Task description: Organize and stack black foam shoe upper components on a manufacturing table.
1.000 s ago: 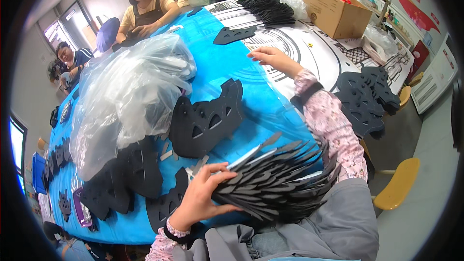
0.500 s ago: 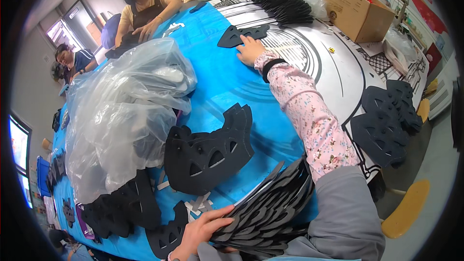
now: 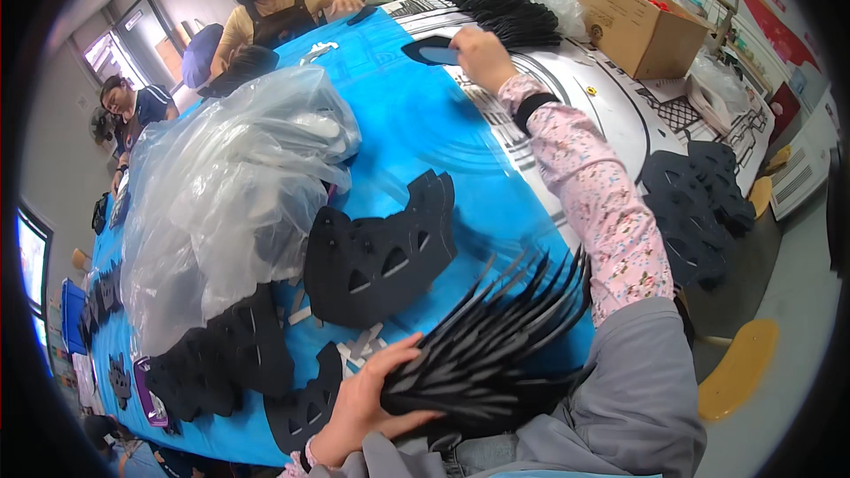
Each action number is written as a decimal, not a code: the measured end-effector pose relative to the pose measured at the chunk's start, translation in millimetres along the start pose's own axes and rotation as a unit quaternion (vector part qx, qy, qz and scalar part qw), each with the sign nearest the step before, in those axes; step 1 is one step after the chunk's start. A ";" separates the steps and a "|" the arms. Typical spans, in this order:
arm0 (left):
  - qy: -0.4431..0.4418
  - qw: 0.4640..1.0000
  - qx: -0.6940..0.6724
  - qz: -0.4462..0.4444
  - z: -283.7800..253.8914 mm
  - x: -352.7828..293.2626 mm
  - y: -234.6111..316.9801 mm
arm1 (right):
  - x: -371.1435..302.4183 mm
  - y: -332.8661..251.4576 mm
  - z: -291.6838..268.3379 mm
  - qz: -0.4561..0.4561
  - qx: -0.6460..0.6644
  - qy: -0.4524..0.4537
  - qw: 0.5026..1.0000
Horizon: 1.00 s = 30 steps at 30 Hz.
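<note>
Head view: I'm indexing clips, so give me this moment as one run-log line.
left hand: grips fanned black stack | right hand: grips dark flat piece | nearby: clear plastic bag, brown cardboard box

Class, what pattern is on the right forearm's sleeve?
The sleeve is pink floral, best seen in the head view.

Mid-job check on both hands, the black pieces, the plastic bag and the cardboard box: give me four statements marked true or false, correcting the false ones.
1. The left hand holds a fanned bundle of black pieces. True.
2. The right hand is on the plastic bag. False: the right hand is at a flat black piece.
3. The cardboard box is open at the top. True.
4. The plastic bag lies at the picture's right. False: the plastic bag lies at its left.
</note>
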<state>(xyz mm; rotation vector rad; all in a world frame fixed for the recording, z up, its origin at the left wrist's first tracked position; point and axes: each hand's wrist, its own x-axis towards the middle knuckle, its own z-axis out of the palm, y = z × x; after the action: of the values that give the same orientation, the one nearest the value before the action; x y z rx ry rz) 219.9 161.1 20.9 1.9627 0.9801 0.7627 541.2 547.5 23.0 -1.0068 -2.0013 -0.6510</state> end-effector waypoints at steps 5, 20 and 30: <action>0.014 1.000 -0.006 0.014 -0.7 6.0 2.5 | 18.9 -10.1 -80.2 0.131 0.150 -0.020 0.980; 0.066 0.998 0.015 0.005 -2.1 -1.2 0.8 | -69.8 -272.9 -358.7 -0.068 -0.063 -0.079 0.993; 0.002 0.998 -0.046 0.041 -8.5 17.8 -4.1 | -225.5 -387.3 -259.5 0.022 0.017 -0.106 0.994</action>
<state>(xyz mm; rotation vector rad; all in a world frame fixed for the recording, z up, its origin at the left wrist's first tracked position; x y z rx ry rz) 221.1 180.9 24.6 1.9315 0.8558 0.8425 413.5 51.4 -53.6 -1.1368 -2.1583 -0.5028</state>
